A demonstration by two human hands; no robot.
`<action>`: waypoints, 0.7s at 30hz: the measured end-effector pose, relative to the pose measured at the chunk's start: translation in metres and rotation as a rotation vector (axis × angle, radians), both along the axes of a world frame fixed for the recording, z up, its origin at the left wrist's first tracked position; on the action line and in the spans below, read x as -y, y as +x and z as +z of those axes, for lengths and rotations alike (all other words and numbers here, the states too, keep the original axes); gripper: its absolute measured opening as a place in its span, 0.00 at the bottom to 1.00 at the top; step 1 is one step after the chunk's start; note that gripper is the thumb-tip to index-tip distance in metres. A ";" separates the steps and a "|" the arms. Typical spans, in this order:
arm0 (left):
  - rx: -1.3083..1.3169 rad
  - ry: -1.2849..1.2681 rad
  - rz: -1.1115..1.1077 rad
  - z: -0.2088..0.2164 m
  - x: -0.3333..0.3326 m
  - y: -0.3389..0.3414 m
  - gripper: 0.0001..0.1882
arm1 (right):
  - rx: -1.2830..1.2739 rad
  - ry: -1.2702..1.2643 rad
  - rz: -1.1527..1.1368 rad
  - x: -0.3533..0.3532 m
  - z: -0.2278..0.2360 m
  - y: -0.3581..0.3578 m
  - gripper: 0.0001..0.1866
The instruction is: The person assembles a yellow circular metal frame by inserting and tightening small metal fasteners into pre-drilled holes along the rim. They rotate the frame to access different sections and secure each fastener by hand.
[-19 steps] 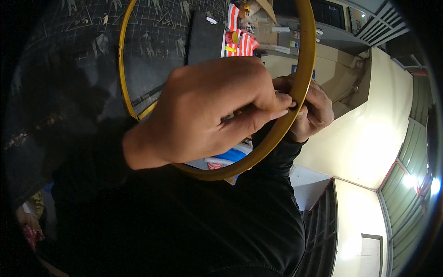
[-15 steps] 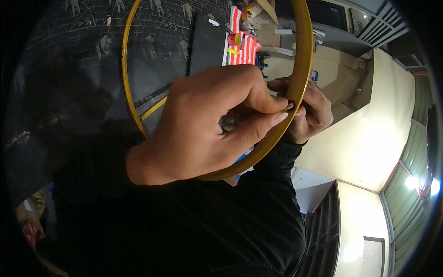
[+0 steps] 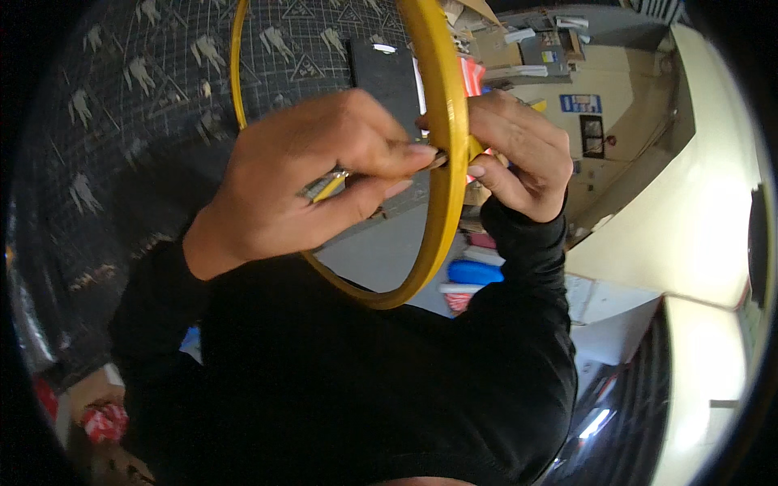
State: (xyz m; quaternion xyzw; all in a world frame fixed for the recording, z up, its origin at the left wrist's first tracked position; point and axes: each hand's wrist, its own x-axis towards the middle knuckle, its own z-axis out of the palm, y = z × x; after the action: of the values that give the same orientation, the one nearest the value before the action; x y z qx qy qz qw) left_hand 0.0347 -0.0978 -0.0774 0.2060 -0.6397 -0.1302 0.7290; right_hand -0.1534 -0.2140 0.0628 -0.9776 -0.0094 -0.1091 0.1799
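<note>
A large yellow hoop [image 3: 448, 89] stands upright in front of me, its top running out of view. My right hand [image 3: 523, 150] grips the hoop's band from the right, fingers behind it and thumb at its edge. On the inner side, my left hand [image 3: 296, 174] pinches a small dark piece [image 3: 440, 158] between thumb and forefinger, against the band. What this piece is cannot be made out. A small yellow bit [image 3: 476, 149] shows between the band and my right thumb.
A black surface with a grid and pale printed marks [image 3: 146, 73] spreads at the left. Beyond the hoop lies a dark flat panel [image 3: 381, 77]. Several cartons [image 3: 498, 53] and a blue item [image 3: 476, 272] are at the right, before a cream wall [image 3: 689, 186].
The hoop and both hands have shifted left in view, and the view has turned. My left fingertips remain at the band's inner side with the dark piece.
</note>
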 end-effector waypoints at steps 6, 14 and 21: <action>0.190 0.163 0.217 0.015 -0.021 0.006 0.13 | 0.070 -0.076 0.050 -0.001 -0.009 -0.005 0.19; 0.686 -0.049 0.252 0.041 -0.014 0.054 0.10 | 0.143 -0.136 0.110 -0.008 -0.016 0.003 0.18; 0.336 0.504 -0.162 0.006 -0.013 0.084 0.20 | 0.300 -0.154 0.087 -0.017 -0.029 0.012 0.17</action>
State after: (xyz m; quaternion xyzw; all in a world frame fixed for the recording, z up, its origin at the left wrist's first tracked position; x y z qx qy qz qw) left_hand 0.1188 -0.0850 -0.0715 0.3472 -0.7131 -0.3066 0.5263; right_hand -0.1412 -0.1974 0.0342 -0.9599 -0.0868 -0.2448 0.1057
